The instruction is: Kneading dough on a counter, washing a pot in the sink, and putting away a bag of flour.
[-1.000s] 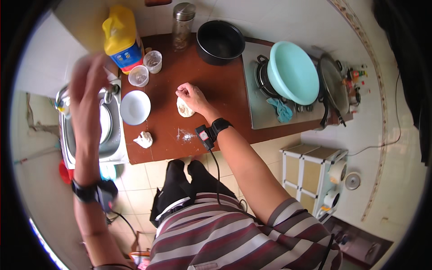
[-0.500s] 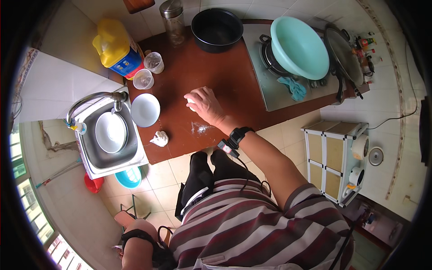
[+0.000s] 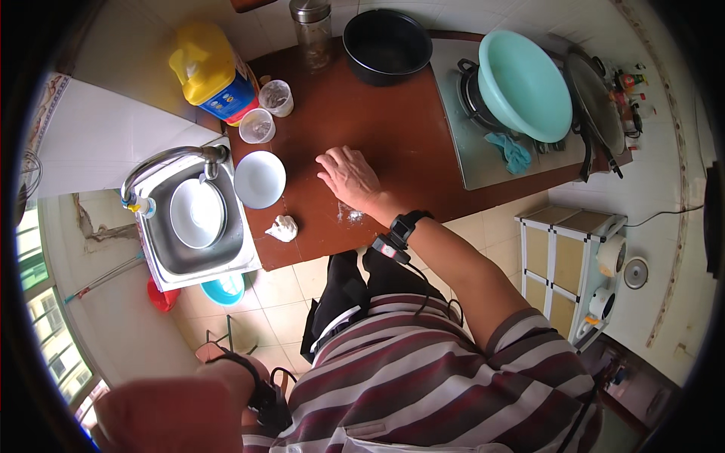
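Note:
My right hand (image 3: 349,178) rests low over the brown counter (image 3: 393,121), fingers curled downward; whatever lies beneath them is hidden. Close by are a white powder patch (image 3: 352,215), a small white lump (image 3: 283,230) near the front edge and a white bowl (image 3: 259,180). Two clear plastic cups (image 3: 268,113) stand behind the bowl. My left hand (image 3: 170,411) is a blurred, close shape at the lower left, away from the counter; its fingers cannot be made out.
A steel sink (image 3: 174,260) holding bowls, with a faucet (image 3: 162,157), is left. Behind are a yellow jug (image 3: 200,64), glass jar (image 3: 313,41) and black pot (image 3: 387,41). A mint basin (image 3: 525,79) sits on the stove right, beside a pan (image 3: 596,94) and blue cloth (image 3: 513,151).
My left hand dropped from beside the sink to the lower left, then rose slightly, blurred. My right hand moved over the white dough, which is now covered. The camera view has shifted.

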Available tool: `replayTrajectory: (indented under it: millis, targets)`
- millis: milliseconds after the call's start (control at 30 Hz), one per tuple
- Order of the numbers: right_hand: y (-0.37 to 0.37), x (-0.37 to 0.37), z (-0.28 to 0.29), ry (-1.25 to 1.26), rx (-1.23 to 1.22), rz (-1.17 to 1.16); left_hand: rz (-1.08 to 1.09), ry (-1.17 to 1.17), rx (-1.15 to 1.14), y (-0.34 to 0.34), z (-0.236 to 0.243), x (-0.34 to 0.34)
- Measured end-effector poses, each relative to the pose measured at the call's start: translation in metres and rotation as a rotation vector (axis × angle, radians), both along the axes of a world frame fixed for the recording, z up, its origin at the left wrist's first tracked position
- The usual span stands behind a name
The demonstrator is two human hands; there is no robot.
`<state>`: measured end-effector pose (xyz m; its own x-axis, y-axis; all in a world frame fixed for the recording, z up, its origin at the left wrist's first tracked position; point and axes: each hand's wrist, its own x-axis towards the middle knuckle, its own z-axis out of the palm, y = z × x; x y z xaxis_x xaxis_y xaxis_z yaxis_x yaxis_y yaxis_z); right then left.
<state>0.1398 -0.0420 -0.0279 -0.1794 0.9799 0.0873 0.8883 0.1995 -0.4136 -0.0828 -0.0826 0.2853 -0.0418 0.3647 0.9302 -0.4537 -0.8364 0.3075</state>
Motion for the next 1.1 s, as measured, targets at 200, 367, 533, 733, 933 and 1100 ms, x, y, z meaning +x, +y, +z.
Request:
replayTrajectory:
  millis: [200,367,533,733,933,1100]
  targets:
    - [0.012,-0.003,-0.018,-0.088,0.081,-0.088,-0.031,0.394,-0.808,0.047,-0.151,0.040]
    - [0.033,-0.005,-0.018,-0.099,0.079,-0.082,-0.004,0.592,-1.143,0.015,-0.254,0.055]
    - [0.072,0.007,-0.025,-0.075,0.119,-0.152,0.032,0.685,-1.258,0.013,-0.288,0.071]
    - [0.096,0.015,-0.025,0.116,0.310,-0.151,0.124,0.750,-1.252,0.013,-0.308,0.080]
    - [0.090,0.030,-0.034,0.819,0.300,-0.396,0.013,0.483,-1.505,0.043,-0.314,0.106]
    - [0.083,0.008,-0.008,1.447,0.172,-0.623,-0.186,0.559,-1.405,0.060,-0.302,0.135]
